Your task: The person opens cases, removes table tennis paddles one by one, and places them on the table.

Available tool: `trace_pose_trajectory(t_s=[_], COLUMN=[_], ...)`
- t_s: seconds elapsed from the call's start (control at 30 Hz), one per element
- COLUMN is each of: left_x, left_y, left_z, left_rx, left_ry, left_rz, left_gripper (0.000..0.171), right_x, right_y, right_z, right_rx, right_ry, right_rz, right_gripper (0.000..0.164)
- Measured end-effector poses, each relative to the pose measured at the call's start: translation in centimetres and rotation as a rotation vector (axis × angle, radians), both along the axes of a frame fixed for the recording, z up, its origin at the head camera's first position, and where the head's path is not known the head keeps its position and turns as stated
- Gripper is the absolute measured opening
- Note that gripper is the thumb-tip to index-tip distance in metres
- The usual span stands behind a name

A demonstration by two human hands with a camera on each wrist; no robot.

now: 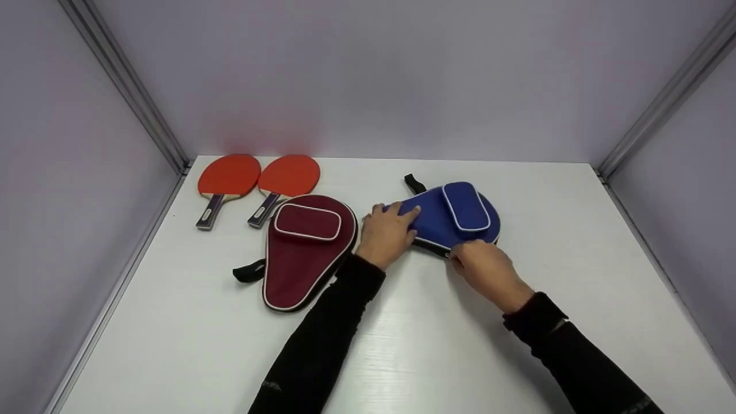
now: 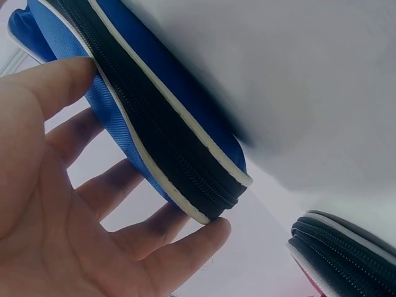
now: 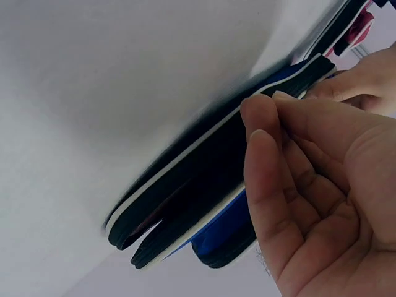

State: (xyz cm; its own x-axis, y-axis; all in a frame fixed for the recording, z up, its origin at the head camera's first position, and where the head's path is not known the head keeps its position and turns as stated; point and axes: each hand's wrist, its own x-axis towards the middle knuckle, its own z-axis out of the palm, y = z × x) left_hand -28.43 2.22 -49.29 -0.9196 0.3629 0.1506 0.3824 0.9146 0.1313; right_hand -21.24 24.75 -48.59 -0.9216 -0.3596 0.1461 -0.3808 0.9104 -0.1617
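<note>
A blue table tennis bat case with white piping and a small pocket lies on the table. My left hand rests on its narrow end with fingers spread; in the left wrist view the thumb touches the piping beside the black zip. At the case's near side, my right hand pinches the zipper pull, which the fingertips mostly hide. Behind that hand, toward the wide end, the zip gapes apart in the right wrist view, showing the dark opening. A black strap sticks out at the far side.
Left of my left hand lies a dark red bat case with its black strap. Two red bats lie at the back left of the white table. Pale walls enclose the back and sides.
</note>
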Motion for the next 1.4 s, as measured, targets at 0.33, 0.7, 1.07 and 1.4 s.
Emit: trace_pose_trajectory(t_s=[0.33,0.7,1.07,1.4], left_x=[0.6,1.1,1.9,2.0], left_y=[0.2,-0.3,0.2,-0.3], left_z=[1.4,2.2,3.1,3.0], left_rx=[-0.051,-0.015,-0.014,-0.049], left_ry=[-0.047,-0.083,-0.138,-0.128], left_rz=[-0.016,-0.102,-0.217,-0.456], left_gripper=[0.06,0.054,0.047,0.045], right_x=[-1.2,-3.6,-6.6,-8.5], right_y=[-0.3,2.1,3.9,4.2], right_z=[-0.5,-1.0,-1.4,0.1], right_rx=[-0.024,-0.05,-0.102,-0.052], right_ry=[0.05,0.048,0.043,-0.042], right_rz=[-0.024,-0.113,-0.152,-0.141], right_gripper=[0.012,0.021,0.017,0.023])
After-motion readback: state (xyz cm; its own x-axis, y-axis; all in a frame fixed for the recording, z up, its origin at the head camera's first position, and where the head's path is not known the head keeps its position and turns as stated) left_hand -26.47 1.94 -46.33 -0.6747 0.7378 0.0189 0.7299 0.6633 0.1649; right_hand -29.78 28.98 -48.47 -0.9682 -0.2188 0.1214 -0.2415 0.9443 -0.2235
